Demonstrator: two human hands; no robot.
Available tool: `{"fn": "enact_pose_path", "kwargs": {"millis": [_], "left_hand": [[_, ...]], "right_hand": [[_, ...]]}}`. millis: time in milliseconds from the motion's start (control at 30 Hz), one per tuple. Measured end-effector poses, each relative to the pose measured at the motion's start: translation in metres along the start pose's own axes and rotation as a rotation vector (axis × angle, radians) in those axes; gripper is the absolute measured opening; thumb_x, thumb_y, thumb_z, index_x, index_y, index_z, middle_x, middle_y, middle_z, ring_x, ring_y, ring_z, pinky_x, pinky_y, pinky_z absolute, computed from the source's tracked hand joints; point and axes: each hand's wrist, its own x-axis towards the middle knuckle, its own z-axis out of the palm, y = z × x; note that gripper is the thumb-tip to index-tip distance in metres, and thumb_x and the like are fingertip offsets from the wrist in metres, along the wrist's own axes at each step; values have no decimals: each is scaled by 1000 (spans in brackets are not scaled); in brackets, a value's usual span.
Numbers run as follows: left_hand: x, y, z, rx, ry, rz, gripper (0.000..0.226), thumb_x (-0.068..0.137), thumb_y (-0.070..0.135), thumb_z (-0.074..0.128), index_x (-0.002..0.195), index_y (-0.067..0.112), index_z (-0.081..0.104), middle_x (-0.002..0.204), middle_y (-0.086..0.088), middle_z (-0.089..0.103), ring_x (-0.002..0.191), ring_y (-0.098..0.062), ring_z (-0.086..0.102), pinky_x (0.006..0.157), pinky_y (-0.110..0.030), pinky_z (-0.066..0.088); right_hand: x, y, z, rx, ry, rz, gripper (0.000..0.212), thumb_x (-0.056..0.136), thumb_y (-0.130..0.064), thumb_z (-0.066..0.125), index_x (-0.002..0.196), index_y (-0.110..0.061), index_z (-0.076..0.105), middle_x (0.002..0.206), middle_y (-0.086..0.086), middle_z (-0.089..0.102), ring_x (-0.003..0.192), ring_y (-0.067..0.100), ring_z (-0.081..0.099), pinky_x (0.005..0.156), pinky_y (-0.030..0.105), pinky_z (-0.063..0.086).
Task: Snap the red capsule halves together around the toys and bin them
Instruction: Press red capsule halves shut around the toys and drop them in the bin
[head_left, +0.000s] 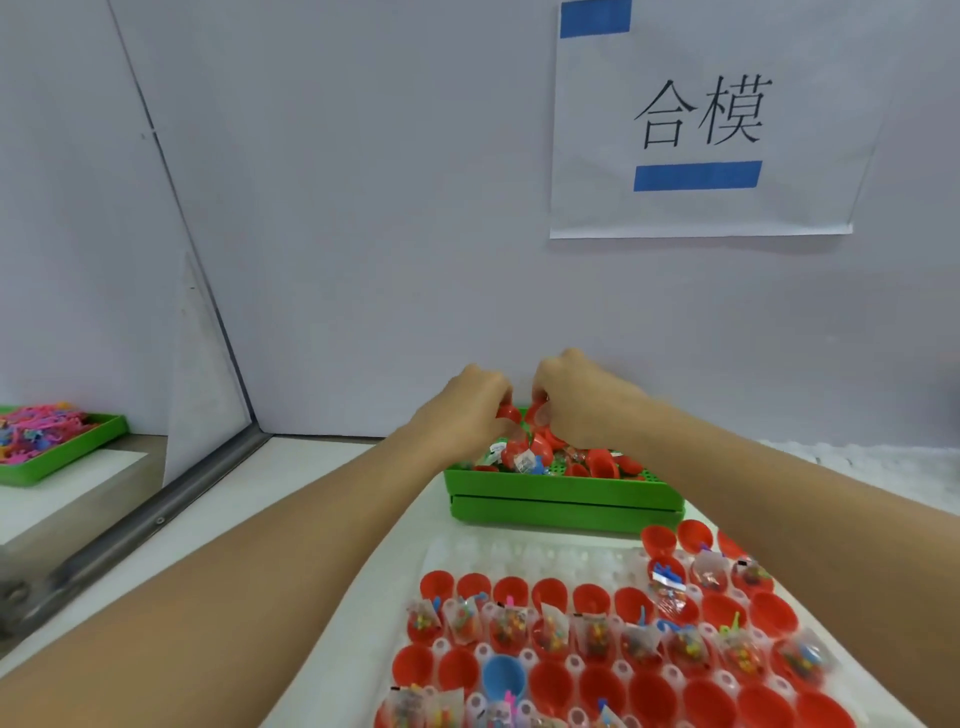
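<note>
Head view: both my arms reach forward over the bench (332, 525), and my left hand (475, 400) and right hand (574, 397) meet above the far green bin (563, 501). Each hand has its fingers curled round a red capsule half (508, 414), the two pieces held close together between my fingertips; whether they have clicked shut I cannot tell, since my knuckles hide the seam. I judge I hold them right over the bin so the closed capsule can fall straight in among the red pieces and packeted toys (524, 460) already lying below my hands.

Nearer to me, under my right forearm, sits the clear tray (519, 558) of open red halves (550, 680), many with a small toy packet standing in them, ready to be picked without a long reach. One blue half (503, 675) sits among them. Far off to the left of my left hand lies another green tray (78, 452) of pink toys.

Above my right hand a paper sign (701, 119) on the wall reads "合模", with blue bars above and beneath the writing.
</note>
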Motion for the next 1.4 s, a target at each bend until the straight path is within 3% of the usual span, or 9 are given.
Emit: {"fn": "enact_pose_path", "kwargs": {"millis": [200,300,433,533,733,900,1000,1167,1400], "left_hand": [[1,2,-4,-205,33,-77,26,80,33,82,91,10,74,83,-6,71,70,-16,66,64,-28,54],[-9,3,4,-636,-25,-235,54,80,34,81,126,11,63,103,-6,74,83,-13,72,87,-34,58],[-22,2,18,-519,-14,-235,60,89,32,73,141,12,51,116,-1,68,96,-12,65,90,-27,52],[-32,4,20,-457,92,-222,48,92,29,69,136,12,58,123,0,66,100,-10,61,89,-22,47],[-59,20,20,-400,193,-89,14,95,18,63,105,15,73,100,5,71,90,-4,64,72,-7,44],[-86,51,35,-360,-19,2,11,94,17,62,96,17,73,93,5,69,84,-3,63,75,-15,50],[-96,70,49,-351,-119,-30,12,95,18,61,97,17,73,91,7,68,80,0,61,65,-10,45],[-99,107,62,-329,-136,-114,23,93,33,62,85,13,69,88,-3,67,75,-16,63,65,-22,48],[-90,145,83,-187,-155,-199,52,86,49,67,59,14,39,51,6,39,41,-9,34,40,-25,28]], "right_hand": [[-1,11,-5,156,11,60,16,92,-17,66,98,-7,76,92,12,72,83,26,67,72,38,58],[-7,27,-3,397,110,204,17,92,-23,68,103,-13,76,95,5,72,78,15,63,58,22,47],[-20,52,-1,492,142,349,30,91,-13,65,120,-20,69,113,9,70,92,24,67,67,23,50],[-32,64,-4,462,75,343,47,91,-1,53,129,-25,66,125,8,64,96,22,63,74,24,51],[-68,77,-15,484,264,350,38,96,-3,49,119,-24,71,113,2,70,76,16,72,48,16,46],[-124,77,-6,582,462,356,39,97,-3,51,125,-23,68,112,2,73,93,18,67,77,21,51],[-166,77,8,582,593,353,38,96,-1,53,123,-21,69,105,-5,72,94,8,63,90,27,48],[-226,88,27,525,886,388,37,93,9,53,116,-11,72,100,-4,70,93,15,65,75,11,45],[-271,94,43,454,918,349,43,86,19,53,111,-10,72,96,-1,68,89,21,66,80,5,45]]}}
